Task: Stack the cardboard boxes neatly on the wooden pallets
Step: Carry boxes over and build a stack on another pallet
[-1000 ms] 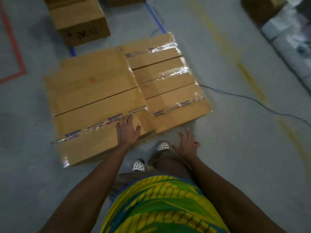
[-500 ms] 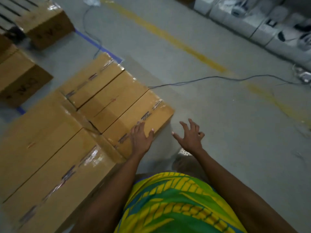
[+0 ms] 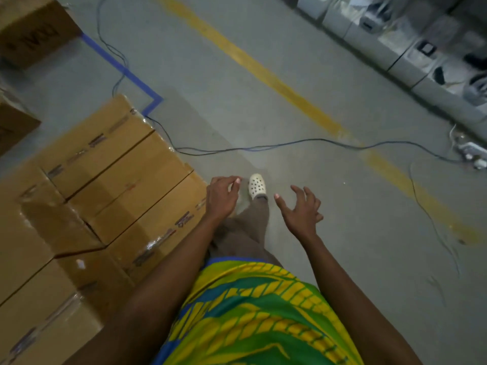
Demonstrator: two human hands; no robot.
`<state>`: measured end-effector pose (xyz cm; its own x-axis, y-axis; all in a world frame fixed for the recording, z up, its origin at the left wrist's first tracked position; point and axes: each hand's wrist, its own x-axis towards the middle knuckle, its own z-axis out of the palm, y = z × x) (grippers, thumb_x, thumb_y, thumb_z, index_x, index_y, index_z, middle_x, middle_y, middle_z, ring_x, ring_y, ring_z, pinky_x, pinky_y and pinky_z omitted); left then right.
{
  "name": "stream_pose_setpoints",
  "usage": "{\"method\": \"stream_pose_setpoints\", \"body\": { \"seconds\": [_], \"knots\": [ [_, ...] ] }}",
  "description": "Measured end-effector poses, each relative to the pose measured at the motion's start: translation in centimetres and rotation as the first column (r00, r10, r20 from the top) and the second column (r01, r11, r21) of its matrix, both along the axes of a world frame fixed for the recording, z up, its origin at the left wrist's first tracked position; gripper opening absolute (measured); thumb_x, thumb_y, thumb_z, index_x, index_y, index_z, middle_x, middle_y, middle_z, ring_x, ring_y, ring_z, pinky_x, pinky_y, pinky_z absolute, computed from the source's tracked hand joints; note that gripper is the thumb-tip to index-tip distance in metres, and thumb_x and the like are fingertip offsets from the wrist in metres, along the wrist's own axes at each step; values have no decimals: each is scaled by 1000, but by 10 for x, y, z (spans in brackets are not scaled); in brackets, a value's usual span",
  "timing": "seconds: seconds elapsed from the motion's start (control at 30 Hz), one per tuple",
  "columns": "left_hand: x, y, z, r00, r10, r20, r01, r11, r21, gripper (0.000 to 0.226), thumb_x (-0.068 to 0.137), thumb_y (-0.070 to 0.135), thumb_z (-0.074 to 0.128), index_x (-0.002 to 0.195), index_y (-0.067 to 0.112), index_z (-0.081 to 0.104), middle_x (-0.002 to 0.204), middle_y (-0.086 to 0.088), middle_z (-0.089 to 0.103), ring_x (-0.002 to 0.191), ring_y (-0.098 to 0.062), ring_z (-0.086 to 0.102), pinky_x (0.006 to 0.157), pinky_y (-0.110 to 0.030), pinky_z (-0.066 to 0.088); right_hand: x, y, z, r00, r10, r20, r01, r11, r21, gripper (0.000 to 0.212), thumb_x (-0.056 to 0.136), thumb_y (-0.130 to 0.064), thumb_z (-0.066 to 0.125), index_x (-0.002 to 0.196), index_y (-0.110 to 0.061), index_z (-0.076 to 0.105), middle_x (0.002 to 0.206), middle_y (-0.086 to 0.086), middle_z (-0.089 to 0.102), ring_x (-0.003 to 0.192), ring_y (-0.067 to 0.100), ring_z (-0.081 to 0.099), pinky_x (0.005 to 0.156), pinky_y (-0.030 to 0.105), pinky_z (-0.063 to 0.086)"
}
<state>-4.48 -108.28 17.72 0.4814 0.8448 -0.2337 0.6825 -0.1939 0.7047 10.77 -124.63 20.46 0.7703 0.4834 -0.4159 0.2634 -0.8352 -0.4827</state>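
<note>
Several taped cardboard boxes [image 3: 123,177] stand packed side by side at the left, with a taller group of boxes [image 3: 29,259] nearer to me at the lower left. My left hand [image 3: 221,197] hangs just past the right corner of the nearest low box, fingers loosely curled, holding nothing. My right hand [image 3: 301,210] is spread over bare floor, empty. More boxes sit at the far left [image 3: 31,30]. No pallet shows under the boxes.
A dark cable [image 3: 290,144] runs across the grey floor from the boxes to a power strip [image 3: 471,155] at the right. Blue tape [image 3: 126,72] and a yellow line [image 3: 276,83] mark the floor. White machines [image 3: 411,40] line the upper right. My white shoe [image 3: 257,185] steps forward.
My left hand has come off the top of the box and now hangs past its corner. The view has swung right, and the boxes have slid to the left of the frame.
</note>
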Motion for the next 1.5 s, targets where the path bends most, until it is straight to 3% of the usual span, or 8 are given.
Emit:
{"method": "stream_pose_setpoints", "body": {
  "seconds": [0.33,0.63,0.8,0.9,1.0,1.07,1.33,1.5],
  "knots": [
    [150,208,7,973,217,74,-197,956,-218,29,100,32,61,83,18,81,83,1,78,82,-7,68,70,-10,42,205,253,12,985,169,-19,-169,985,-25,65,87,-61,66,143,-32,50,161,6,30,148,27,20,110,57,24],
    [201,418,46,877,468,109,-446,878,-175,38,96,37,65,66,14,71,62,8,71,63,-7,70,70,-31,58,250,517,22,894,446,-48,-443,894,66,65,85,-60,69,142,-33,52,159,5,32,147,28,22,110,59,26],
    [200,542,32,700,710,75,-694,702,-161,32,101,34,53,73,19,58,69,6,65,72,-25,70,69,-39,58,259,691,7,739,672,-47,-664,739,114,63,85,-58,71,140,-32,54,158,6,33,147,29,22,110,59,27],
    [195,598,37,599,799,58,-773,595,-221,17,94,27,45,78,24,46,82,-13,65,78,-36,66,69,-45,54,259,802,17,627,778,-47,-771,628,107,61,86,-57,72,138,-30,57,156,8,35,147,31,22,110,60,28],
    [192,642,51,556,826,87,-771,552,-317,26,78,0,43,92,23,37,85,-8,46,74,-23,46,64,-38,40,239,910,32,533,845,-43,-834,533,146,57,88,-55,70,136,-27,59,153,10,41,144,33,26,109,59,30],
    [187,667,56,417,892,173,-795,450,-407,37,69,-5,38,92,23,36,86,-5,39,76,-18,37,61,-33,34,215,965,39,456,889,-47,-872,457,175,54,89,-53,70,134,-26,61,148,11,47,142,34,30,109,56,31],
    [107,800,46,-29,994,102,-855,28,-518,37,82,-12,61,102,15,48,90,-5,59,73,-16,54,62,-30,45,100,1109,10,92,992,-83,-964,110,244,44,87,-47,74,124,-26,66,136,5,59,134,32,44,103,42,34],
    [29,922,40,-79,990,118,-882,-14,-472,37,81,-12,62,102,17,53,82,-2,62,68,-15,55,54,-24,44,29,1239,-6,-47,994,-100,-983,-28,180,68,73,-75,54,123,-32,65,135,4,58,134,30,43,104,48,34]
  ]
}}
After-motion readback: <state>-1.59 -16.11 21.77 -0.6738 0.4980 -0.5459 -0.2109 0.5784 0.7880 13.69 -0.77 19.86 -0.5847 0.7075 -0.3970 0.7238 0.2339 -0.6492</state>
